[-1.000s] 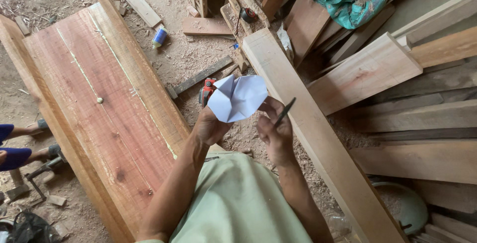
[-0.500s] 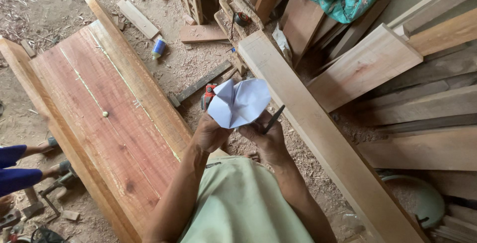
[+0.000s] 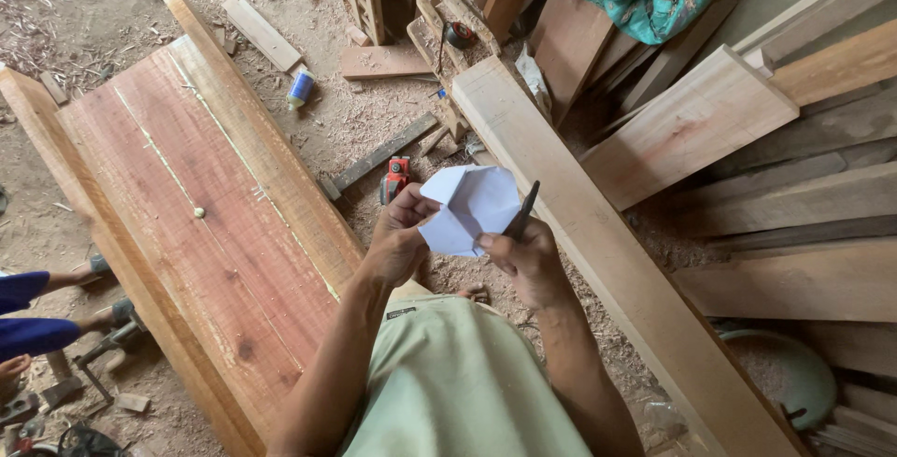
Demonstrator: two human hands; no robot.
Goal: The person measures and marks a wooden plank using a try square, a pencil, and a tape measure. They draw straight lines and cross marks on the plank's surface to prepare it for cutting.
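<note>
We see the left hand (image 3: 400, 237) curled on the left edge of a creased white paper sheet (image 3: 469, 209), thumb on top. The right hand (image 3: 529, 261) pinches the sheet's right edge and also clamps a dark pencil (image 3: 521, 213) between its fingers, tip pointing up. Paper sits in mid-air between both hands, above the sawdust floor (image 3: 374, 121), just beside the long pale plank (image 3: 598, 242). Risks, as we judge: the doubled grip is weak, so the pencil may slip into the sawdust; the pencil tip may poke or tear the paper; the small red tool (image 3: 396, 179) lies below. The reddish board (image 3: 206, 223) is left, well apart.
</note>
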